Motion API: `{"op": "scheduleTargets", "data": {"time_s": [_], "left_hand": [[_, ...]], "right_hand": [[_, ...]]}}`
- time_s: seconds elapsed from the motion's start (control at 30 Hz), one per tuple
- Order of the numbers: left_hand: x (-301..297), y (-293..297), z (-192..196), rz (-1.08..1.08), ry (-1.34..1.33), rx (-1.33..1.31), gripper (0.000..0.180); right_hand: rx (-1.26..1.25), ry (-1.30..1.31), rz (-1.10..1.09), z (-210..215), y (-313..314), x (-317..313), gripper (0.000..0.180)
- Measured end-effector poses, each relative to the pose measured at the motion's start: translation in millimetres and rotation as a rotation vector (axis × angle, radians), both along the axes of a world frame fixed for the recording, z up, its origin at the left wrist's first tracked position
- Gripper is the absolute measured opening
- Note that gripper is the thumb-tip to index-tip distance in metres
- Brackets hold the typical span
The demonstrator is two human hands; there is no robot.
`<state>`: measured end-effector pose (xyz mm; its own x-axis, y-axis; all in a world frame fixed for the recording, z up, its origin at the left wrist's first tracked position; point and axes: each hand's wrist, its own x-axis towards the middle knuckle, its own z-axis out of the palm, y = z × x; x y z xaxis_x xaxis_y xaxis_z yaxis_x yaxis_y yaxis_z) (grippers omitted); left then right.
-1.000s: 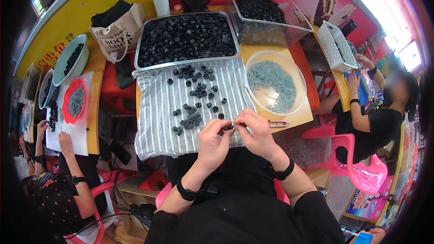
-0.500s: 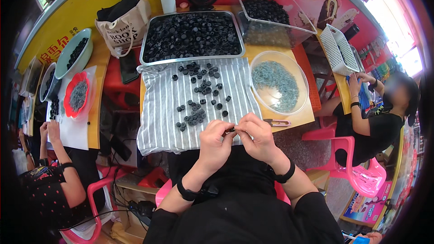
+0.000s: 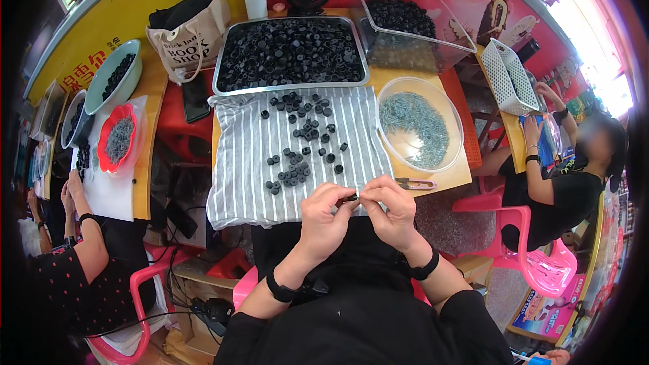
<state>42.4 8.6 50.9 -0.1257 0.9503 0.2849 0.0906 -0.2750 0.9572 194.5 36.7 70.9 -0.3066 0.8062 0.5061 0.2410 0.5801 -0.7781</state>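
Note:
Over the near edge of a grey-and-white striped cloth (image 3: 250, 182), my left hand (image 3: 323, 220) pinches a small black round part (image 3: 352, 197) between thumb and fingertips. My right hand (image 3: 389, 215) is closed in a pinch right beside it, fingertips almost meeting those of the left. Whatever the right fingers grip is too small to make out. Loose black round parts (image 3: 293, 173) lie scattered and clustered on the cloth beyond my hands. To the right stands a clear round tub (image 3: 454, 155) of thin, pale grey-blue small pieces.
A metal tray (image 3: 291, 88) heaped with black parts sits behind the cloth, a clear plastic bin (image 3: 412, 44) beside it. Thread snips (image 3: 416, 184) lie below the round tub. A canvas bag (image 3: 189, 37) and phone (image 3: 197, 98) are at left. Co-workers sit on both sides.
My hands have shifted slightly, the fingertips drawing a little apart so the black part shows more. The co-worker on the right has raised one hand toward the white basket.

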Motion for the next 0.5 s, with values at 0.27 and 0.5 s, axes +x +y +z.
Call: {"op": "scheduleTargets", "data": {"time_s": [0.27, 0.5], "left_hand": [[1, -1, 2, 0.017, 0.101, 0.046, 0.023], [-1, -2, -9, -0.049, -0.125, -0.067, 0.023]], "right_hand": [[0.105, -0.106, 0.0, -1, -3, 0, 0.015], [0.022, -0.109, 0.054, 10, -2, -3, 0.019]]}}
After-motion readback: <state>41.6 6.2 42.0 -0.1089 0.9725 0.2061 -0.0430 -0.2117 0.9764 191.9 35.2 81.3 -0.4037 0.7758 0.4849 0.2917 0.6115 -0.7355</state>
